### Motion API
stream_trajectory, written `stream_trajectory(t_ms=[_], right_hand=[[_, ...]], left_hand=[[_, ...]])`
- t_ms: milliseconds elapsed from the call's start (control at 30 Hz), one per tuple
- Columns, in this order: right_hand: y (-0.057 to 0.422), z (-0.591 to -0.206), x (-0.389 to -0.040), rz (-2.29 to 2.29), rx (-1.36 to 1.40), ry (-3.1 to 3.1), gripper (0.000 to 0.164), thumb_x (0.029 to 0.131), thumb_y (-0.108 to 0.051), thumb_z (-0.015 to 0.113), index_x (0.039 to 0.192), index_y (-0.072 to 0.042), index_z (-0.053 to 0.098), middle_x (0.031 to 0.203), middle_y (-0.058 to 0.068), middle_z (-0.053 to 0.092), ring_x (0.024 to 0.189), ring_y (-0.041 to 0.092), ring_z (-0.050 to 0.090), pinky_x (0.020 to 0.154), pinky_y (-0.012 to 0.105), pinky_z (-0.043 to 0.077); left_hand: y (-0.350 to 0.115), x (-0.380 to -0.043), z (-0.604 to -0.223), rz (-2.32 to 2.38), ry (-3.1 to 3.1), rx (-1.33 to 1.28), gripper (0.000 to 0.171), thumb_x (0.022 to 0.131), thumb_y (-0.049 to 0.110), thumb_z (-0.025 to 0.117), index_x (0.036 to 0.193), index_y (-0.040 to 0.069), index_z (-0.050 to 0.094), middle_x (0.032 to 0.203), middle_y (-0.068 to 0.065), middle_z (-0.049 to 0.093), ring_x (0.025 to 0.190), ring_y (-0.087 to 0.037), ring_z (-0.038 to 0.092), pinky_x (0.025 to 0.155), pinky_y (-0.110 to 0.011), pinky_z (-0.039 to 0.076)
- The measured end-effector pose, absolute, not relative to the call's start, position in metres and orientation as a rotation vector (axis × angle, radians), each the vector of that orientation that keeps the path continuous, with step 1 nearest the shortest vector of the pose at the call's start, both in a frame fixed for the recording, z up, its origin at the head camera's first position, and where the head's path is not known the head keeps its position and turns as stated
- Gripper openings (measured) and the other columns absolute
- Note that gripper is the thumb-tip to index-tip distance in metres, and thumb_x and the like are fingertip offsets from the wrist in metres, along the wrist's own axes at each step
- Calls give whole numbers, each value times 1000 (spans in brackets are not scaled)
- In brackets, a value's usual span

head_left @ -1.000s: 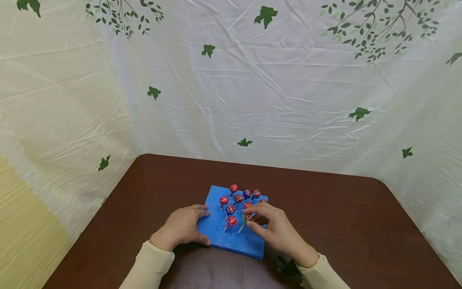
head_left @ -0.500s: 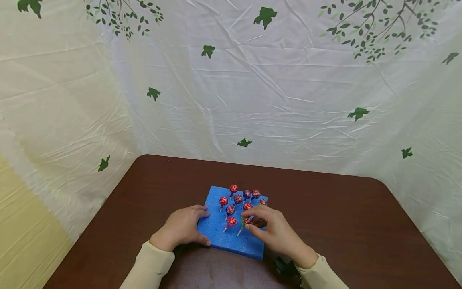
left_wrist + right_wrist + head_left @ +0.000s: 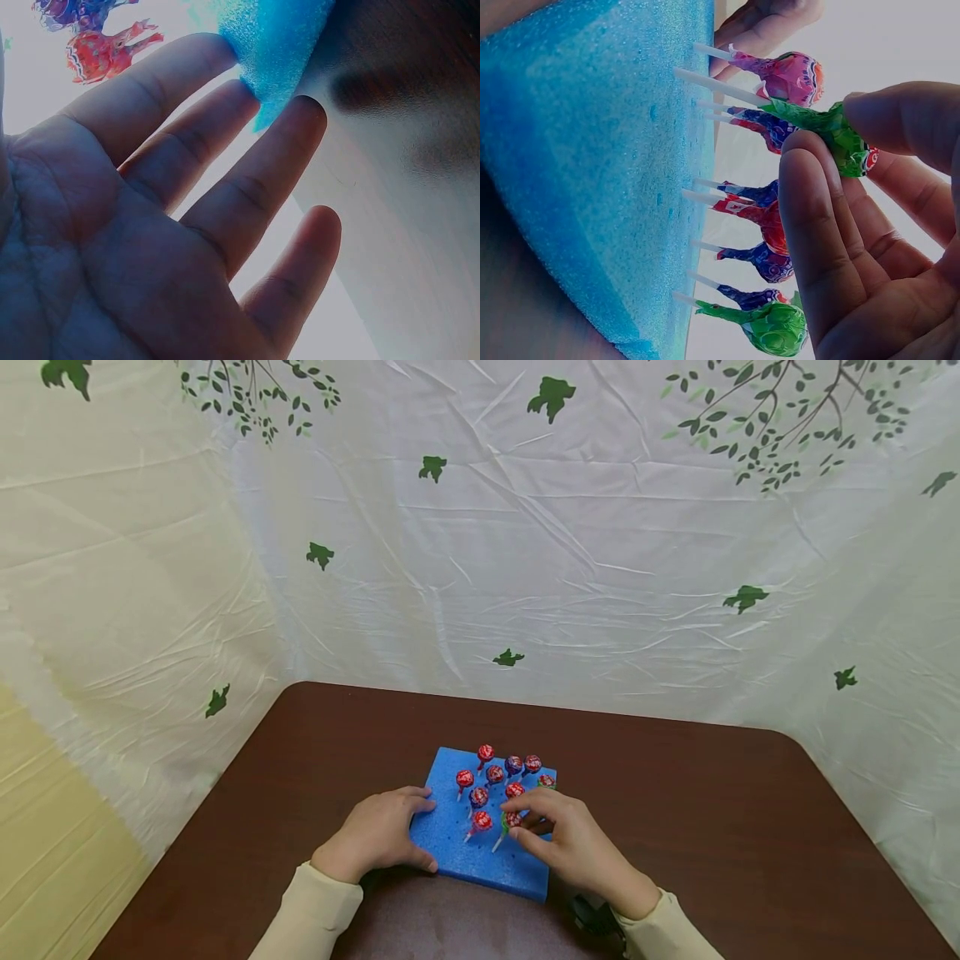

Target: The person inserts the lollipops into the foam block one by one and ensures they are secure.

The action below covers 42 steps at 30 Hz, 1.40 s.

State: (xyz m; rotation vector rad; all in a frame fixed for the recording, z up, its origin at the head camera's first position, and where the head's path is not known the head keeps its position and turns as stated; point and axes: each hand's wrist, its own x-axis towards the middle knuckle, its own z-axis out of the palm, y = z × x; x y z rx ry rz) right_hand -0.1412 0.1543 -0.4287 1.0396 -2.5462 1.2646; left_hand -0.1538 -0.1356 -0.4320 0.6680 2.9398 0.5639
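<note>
A blue foam board (image 3: 487,864) lies on the table, with several wrapped lollipops standing on their white sticks in it. My right hand (image 3: 573,839) pinches the green-wrapped head of one lollipop (image 3: 847,139) between thumb and fingers; its stick tip meets the foam surface. Close by stand a pink-wrapped lollipop (image 3: 791,75) and a red one (image 3: 761,217). At the board's left side is my left hand (image 3: 378,835), thumb at the front edge. Its fingers (image 3: 251,187) are spread and nearly straight in the left wrist view, some fingertips touching the foam edge.
Another green-wrapped lollipop (image 3: 776,328) stands at the board's far right. The dark brown table (image 3: 712,827) extends around the board. Behind it hangs a pale leaf-print curtain (image 3: 375,610). Small holes show in the foam's front part.
The right hand has shifted slightly left and toward the front with the green-wrapped lollipop, mostly in the first half second. The left hand and the board have stayed in place.
</note>
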Motion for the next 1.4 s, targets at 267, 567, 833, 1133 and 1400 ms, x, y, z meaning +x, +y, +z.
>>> stream_trajectory(t_ms=[267, 567, 833, 1133, 1400], right_hand=[[153, -430, -140, 1259, 1019, -2559, 33, 87, -3, 77, 118, -10, 69, 109, -4, 66, 83, 7, 68, 74, 29, 58], [152, -431, -140, 1247, 1000, -2573, 33, 86, -5, 78, 117, -11, 70, 109, -7, 66, 83, 6, 68, 73, 29, 58], [152, -434, -140, 1231, 1013, -2577, 34, 86, -4, 78, 118, -9, 70, 109, -5, 66, 83, 7, 68, 73, 32, 59], [151, -435, -138, 1255, 986, -2605, 32, 86, -6, 79, 117, -8, 70, 109, -5, 67, 82, 7, 68, 73, 32, 59], [150, -437, -138, 1236, 991, -2619, 29, 88, -8, 77, 116, -8, 70, 108, -4, 67, 83, 8, 67, 74, 32, 59]], left_hand=[[-137, -154, -432, 557, 2943, 680, 82, 62, 50, 91, 128, 7, 67, 137, -9, 59, 124, -33, 56, 97, -54, 47], [-137, -154, -434, 553, 2951, 695, 82, 62, 50, 91, 128, 7, 68, 137, -9, 59, 124, -32, 56, 97, -53, 47], [-137, -155, -435, 546, 2957, 698, 82, 62, 50, 91, 128, 7, 68, 137, -9, 59, 125, -32, 56, 97, -53, 48], [-137, -155, -435, 546, 2955, 707, 82, 62, 50, 91, 128, 7, 68, 137, -9, 59, 125, -32, 56, 96, -53, 48], [-138, -155, -437, 545, 2951, 707, 83, 62, 50, 90, 129, 7, 67, 138, -9, 58, 125, -32, 56, 97, -53, 47]])
